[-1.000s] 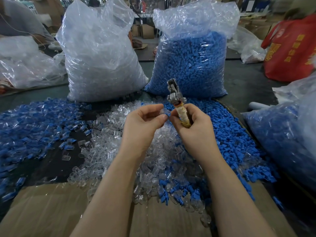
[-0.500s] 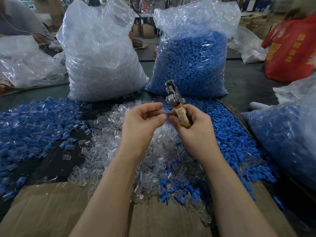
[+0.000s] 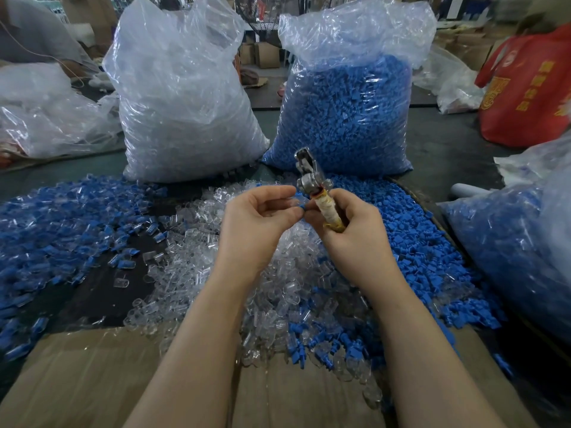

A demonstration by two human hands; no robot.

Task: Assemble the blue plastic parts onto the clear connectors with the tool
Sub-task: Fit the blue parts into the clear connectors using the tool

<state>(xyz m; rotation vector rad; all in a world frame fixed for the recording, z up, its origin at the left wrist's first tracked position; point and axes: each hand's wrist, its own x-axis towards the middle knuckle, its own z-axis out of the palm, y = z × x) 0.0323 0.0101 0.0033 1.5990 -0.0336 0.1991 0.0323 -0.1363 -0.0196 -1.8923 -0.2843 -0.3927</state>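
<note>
The person's two hands meet above the middle of the table. The left hand [image 3: 256,223] has its fingers curled in, thumb and fingertips pinching a small clear connector [image 3: 292,202] with a blue plastic part [image 3: 302,207] at its end. The right hand [image 3: 355,233] is wrapped round the tape-bound handle of the tool [image 3: 318,193], whose metal head sticks up and leans away from the person; its thumb comes across to meet the left fingertips at the blue piece.

Under the hands lies a heap of loose clear connectors [image 3: 278,291], partly hidden by both forearms. To the right of it runs a bank of loose blue parts [image 3: 411,242], and some of these are mixed in among the clear ones near the front edge. On the left, a spread of blue-and-clear pieces [image 3: 55,230] covers the dark tabletop [image 3: 92,291]. A sheet of cardboard [image 3: 92,381] lies nearest the person.

Behind the hands two tall plastic sacks stand side by side: the sack of clear pieces [image 3: 185,97] on the left, the sack of blue pieces [image 3: 346,112] on the right, the tool's head showing against its base. Another filled bag [image 3: 519,242] crowds in at the right edge, and a red bag [image 3: 531,88] sits farther back.
</note>
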